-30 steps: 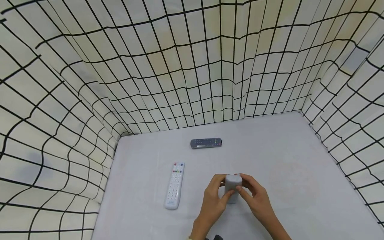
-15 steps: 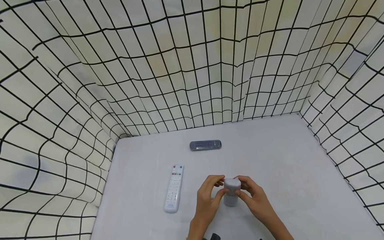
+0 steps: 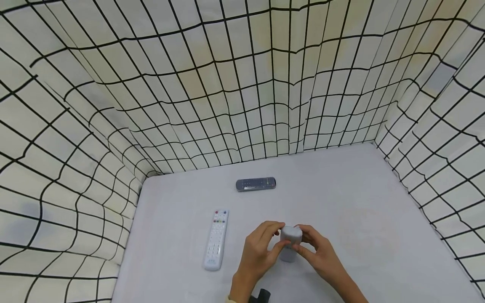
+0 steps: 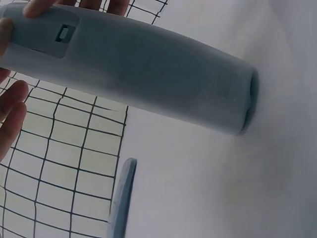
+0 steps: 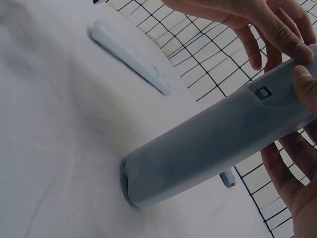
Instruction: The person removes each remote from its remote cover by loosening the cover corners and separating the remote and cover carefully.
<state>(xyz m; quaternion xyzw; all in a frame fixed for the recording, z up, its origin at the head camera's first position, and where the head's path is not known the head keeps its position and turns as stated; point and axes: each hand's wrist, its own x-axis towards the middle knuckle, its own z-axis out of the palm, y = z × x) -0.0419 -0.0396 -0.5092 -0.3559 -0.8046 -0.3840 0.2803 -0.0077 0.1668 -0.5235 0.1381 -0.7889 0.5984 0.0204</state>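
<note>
A grey remote control (image 3: 289, 256) stands on end on the white table, its back facing the person. Both hands are at its upper end. My left hand (image 3: 257, 252) holds it from the left, thumb on the back and index fingertip by the top corner. From the right, my right hand (image 3: 322, 254) grips the same end with its thumb on the back and fingers behind. In the wrist views the battery cover latch (image 4: 65, 33) shows near the thumbs. The lower end meets the tabletop. The button side is hidden.
A white remote control (image 3: 217, 240) lies lengthwise to the left of the hands. Farther back, a dark grey remote control (image 3: 256, 184) lies crosswise. White cloth walls with a black grid (image 3: 227, 84) enclose the table's back and sides. A black object (image 3: 263, 295) shows below the left wrist.
My left hand has drawn slightly left and its fingers have spread a little. The grey remote control stays upright in nearly the same place. The head view has shifted slightly.
</note>
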